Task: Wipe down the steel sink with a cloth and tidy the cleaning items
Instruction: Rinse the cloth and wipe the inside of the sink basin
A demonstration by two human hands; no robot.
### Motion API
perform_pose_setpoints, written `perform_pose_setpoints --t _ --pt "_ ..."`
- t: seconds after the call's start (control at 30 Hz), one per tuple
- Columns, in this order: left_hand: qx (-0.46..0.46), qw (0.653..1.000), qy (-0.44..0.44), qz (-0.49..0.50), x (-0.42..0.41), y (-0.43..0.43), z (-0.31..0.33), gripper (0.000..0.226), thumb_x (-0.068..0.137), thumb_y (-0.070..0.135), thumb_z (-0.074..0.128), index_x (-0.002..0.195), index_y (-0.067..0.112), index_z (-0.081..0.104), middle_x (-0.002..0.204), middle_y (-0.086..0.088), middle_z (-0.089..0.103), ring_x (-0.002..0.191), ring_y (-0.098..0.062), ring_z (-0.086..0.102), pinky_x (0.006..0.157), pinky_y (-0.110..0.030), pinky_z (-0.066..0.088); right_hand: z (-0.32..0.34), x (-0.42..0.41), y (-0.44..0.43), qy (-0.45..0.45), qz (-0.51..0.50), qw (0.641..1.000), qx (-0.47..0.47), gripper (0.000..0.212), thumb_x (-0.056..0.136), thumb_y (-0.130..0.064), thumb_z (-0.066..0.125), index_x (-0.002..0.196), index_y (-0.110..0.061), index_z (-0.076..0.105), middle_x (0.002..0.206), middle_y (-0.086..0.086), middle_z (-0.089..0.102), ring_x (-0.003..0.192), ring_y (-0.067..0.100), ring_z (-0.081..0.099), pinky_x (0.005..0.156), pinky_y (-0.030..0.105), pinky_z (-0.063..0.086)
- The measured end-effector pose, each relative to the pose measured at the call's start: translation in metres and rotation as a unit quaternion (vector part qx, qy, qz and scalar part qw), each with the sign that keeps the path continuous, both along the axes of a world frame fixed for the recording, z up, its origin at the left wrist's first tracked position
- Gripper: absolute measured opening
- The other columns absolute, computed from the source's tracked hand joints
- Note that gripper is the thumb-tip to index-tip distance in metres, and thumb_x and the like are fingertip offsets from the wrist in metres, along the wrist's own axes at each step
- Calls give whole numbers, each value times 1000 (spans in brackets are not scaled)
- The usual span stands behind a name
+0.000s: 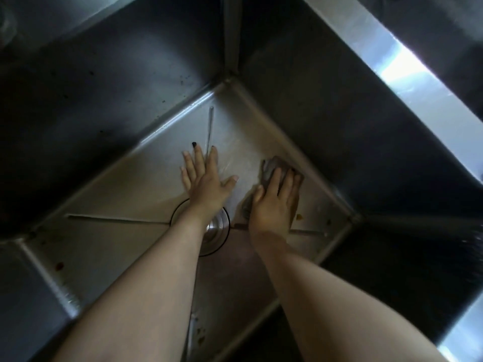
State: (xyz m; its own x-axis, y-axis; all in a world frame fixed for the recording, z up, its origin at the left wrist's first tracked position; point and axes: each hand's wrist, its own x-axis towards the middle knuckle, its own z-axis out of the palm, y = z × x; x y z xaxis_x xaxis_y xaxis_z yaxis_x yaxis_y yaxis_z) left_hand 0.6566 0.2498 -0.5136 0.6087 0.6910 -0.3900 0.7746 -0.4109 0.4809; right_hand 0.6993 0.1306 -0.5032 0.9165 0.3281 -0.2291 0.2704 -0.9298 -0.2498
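Two hands flat on the sink floor.
Left hand empty, fingers spread; right hand presses straight fingers on the grey cloth, mostly covered, beside the right wall. A forearm half hides the drain.

I count one sink, one drain in its floor, one cloth, and two hands of mine, my left hand and right hand

Down in the sink, the left hand lies flat on the bottom just behind the drain, and to its right the right hand lies on the cloth, near the wall.
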Motion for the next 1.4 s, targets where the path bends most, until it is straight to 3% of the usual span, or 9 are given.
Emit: perform_pose_setpoints --t 0.3,0.5,0.77,1.13,1.4 --pt "-4 1000 -1 -4 -1 0 1 83 85 47 54 147 27 4 153 -4 -22 136 -22 -30 109 -40 -18 -4 -17 -2 13 -20 999 -42 55 100 -35 24 150 -16 6 157 13 -1 144 27 -10 113 37 -7" --pt "-6 1000 6 -6 0 0 0 80 87 43 52 147 26 2 153 -4 -22 135 -22 -32 108 -39 -20 -2 28 33 -32 46 998 -14 56 98 -33 31 149 -16 15 156 14 12 144 29 0 115 39 -1" --pt "-4 1000 16 -12 0 0 -5 81 86 37 51 147 28 -1 152 -3 -24 134 -22 -34 105 -36 -23 -6 50 52 -44 108 993 -23 54 98 -34 26 149 -17 16 157 10 11 145 27 0 117 39 2" --pt "-5 1000 19 -16 0 0 -2 82 87 49 49 147 28 -3 152 -2 -26 133 -21 -36 105 -37 -23 4 -15 -2 25 36 999 -29 55 101 -33 24 149 -17 3 157 12 -1 145 24 -8 114 32 -8" --pt "-1 1000 12 -19 -1 0 -3 82 87 47 50 147 28 -3 152 -3 -26 133 -23 -35 105 -37 -22 -4 1 12 -16 54 998 -17 54 100 -34 28 148 -15 16 156 15 10 145 27 1 115 37 -4"
